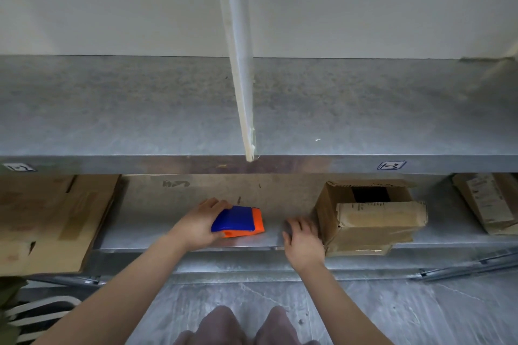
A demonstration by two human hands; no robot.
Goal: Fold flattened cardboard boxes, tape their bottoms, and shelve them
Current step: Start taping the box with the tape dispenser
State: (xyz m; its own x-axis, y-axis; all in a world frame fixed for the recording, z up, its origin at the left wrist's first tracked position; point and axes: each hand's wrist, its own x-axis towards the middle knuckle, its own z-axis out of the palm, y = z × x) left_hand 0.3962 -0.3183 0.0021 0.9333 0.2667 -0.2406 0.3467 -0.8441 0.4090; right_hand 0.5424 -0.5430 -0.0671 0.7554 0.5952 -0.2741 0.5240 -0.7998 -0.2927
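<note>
My left hand (200, 224), in the lower middle of the frame, has its fingers (217, 202) wrapped over a blue and orange plastic tape dispenser (238, 222) that sits on the lower grey metal shelf (157, 230). My right hand (302, 241) lies just right of it on the same shelf, fingers loose and grasping nothing, right beside a folded brown cardboard box (370, 221); I cannot tell whether they touch it. The box stands at the right centre with its top flaps partly closed. Flattened brown cardboard (50, 221) leans at the left edge. Above, a white upright divider (238, 64) stands on the upper grey metal shelf (140, 109).
</note>
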